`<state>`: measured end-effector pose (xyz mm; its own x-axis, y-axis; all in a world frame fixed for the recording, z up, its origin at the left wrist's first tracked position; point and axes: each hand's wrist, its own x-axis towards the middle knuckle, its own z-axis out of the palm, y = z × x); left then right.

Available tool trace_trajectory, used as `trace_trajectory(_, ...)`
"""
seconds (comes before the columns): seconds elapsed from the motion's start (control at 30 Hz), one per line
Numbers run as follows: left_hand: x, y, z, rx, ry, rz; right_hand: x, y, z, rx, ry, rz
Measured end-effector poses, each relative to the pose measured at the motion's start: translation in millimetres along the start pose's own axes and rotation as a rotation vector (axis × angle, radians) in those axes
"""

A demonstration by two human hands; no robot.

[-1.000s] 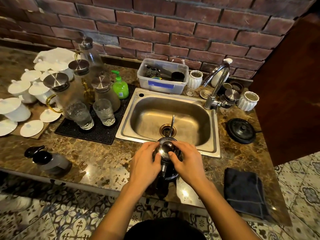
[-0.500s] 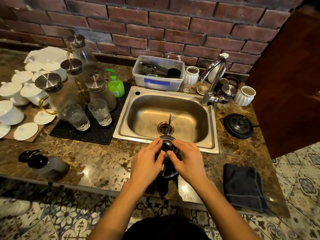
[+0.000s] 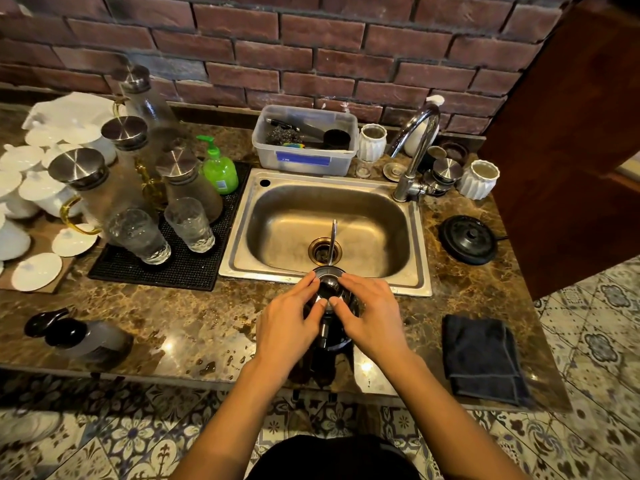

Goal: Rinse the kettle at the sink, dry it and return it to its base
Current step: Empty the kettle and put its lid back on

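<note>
Your fingertips have crept further onto the lid since a second ago. The left forefinger now lies along its far left edge and both thumbs meet at its near edge, while the kettle itself has not shifted.

The kettle [image 3: 333, 336] stands upright on the counter [image 3: 173, 323], just in front of the sink's [image 3: 236, 244] front rim and near the middle of it. Its thin spout [image 3: 333, 240] rises past that rim and reaches over the basin, above the drain. Your left hand [image 3: 289, 327] comes at it from the left and your right hand [image 3: 372, 320] from the right. Each has thumb and forefinger curved round the lid [image 3: 328, 285], pinching it, with the remaining fingers spread loosely over the kettle's shoulder. Whether the lid is fully seated or lifted a little, you cannot tell from this view.

Right of the sink, well apart from the kettle, sits the round black base [image 3: 468, 240]. Off the sink's front right corner lies a folded dark cloth [image 3: 481, 358]. The tap [image 3: 415, 150] stands at the sink's back right corner. Behind the sink is a clear plastic tub [image 3: 304, 157]. To its left is a black mat [image 3: 180, 268] carrying two glasses [image 3: 138, 235] and, at the mat's far end, a green soap bottle [image 3: 219, 169].
</note>
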<state>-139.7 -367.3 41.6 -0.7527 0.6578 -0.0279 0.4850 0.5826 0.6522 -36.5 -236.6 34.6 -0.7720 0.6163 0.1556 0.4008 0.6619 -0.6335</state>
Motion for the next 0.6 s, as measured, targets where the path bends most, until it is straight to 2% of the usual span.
trace_trajectory(0.3,-3,21,4,0.065,0.099,0.046,-2,4,-7,0.012,-0.058,-0.042)
trace_trajectory(0.47,-10,53,25,-0.048,0.161,0.197,-16,29,-27,0.006,-0.029,-0.082)
trace_trajectory(0.6,-18,89,54,-0.153,0.148,0.277,-34,69,-56,-0.037,-0.015,-0.071)
